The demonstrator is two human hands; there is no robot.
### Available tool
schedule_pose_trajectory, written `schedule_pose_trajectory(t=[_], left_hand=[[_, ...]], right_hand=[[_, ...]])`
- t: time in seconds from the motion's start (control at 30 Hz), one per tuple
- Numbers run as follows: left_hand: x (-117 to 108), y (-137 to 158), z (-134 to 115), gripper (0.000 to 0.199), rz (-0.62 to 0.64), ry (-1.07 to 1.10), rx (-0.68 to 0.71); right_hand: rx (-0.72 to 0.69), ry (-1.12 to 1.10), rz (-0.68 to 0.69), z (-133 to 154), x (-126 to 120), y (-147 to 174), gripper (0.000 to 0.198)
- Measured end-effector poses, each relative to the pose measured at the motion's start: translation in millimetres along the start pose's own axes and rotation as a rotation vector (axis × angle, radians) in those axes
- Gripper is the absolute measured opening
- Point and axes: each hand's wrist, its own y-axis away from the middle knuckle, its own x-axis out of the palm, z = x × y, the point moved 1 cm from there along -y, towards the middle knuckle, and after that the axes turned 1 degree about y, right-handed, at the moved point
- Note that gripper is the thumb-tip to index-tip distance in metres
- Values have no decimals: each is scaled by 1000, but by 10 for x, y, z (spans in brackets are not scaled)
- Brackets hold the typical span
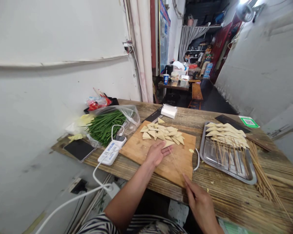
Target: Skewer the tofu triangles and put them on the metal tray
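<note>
My left hand [157, 153] is closed at the fingertips on a pale triangular tofu slice [168, 143], over a wooden cutting board [139, 148]. Between the fingers of my right hand [197, 196] is the near end of a thin bamboo skewer [176, 161]. The skewer slants up and left to the slice; whether its tip has gone into it I cannot tell. Just beyond my left hand lies a loose pile of similar tofu slices [161, 131]. To the right, a metal tray [205, 149] bears several skewered tofu pieces [227, 134], their sticks pointing toward me.
Loose bamboo skewers [262, 170] lie right of the tray. Behind the board are a knife [155, 114] and a white box [169, 111]. Left are bagged green chives [106, 125], a white power bank [112, 151] with a cable, and a phone [79, 149]. A person [187, 57] sits far back.
</note>
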Motion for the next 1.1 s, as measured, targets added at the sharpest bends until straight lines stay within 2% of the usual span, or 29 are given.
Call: schedule_pose_trajectory(t=[0.7,1.1], left_hand=[[12,10,10,14,3,-38,-4],[30,16,15,13,16,-81,-5]], right_hand=[[33,-8,26,-12,6,-33,36],[18,3,-32,78,28,-155,39]])
